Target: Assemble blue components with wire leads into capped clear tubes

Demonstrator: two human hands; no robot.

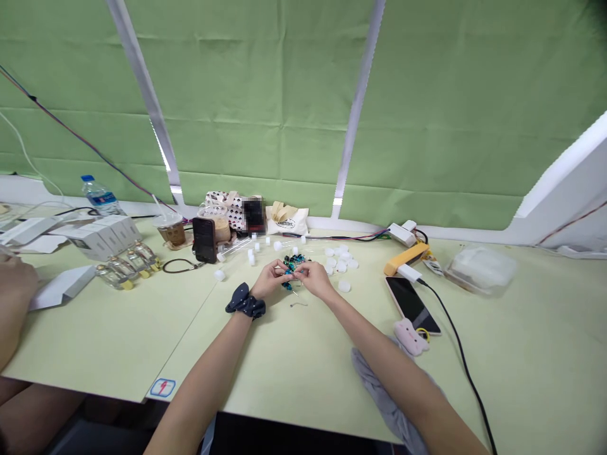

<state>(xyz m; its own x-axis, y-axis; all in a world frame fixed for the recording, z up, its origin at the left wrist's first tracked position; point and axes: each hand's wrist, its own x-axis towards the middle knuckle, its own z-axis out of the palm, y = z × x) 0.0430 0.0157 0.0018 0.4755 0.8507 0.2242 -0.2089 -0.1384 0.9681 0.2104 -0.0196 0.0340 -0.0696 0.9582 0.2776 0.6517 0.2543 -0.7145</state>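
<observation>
My left hand (272,279), a dark dotted scrunchie (245,302) round its wrist, is closed in a pinch near the middle of the table. Facing it, my right hand (313,279) also pinches, and the fingertips of both nearly meet. Whatever lies between them is too small to make out. Just behind and under the fingers is a pile of small shiny blue-green and black pieces (294,260), partly hidden by my hands. A small thin piece (298,304) lies on the table in front of them.
Round white caps (341,260) lie to the right; white-headed pieces with thin clear stems (251,255) are scattered to the left. A black phone (204,240) stands behind. Rightward are another phone (411,304), a cable and a plastic box (481,268). Perfume bottles (128,265) and another person's hand (16,284) are left.
</observation>
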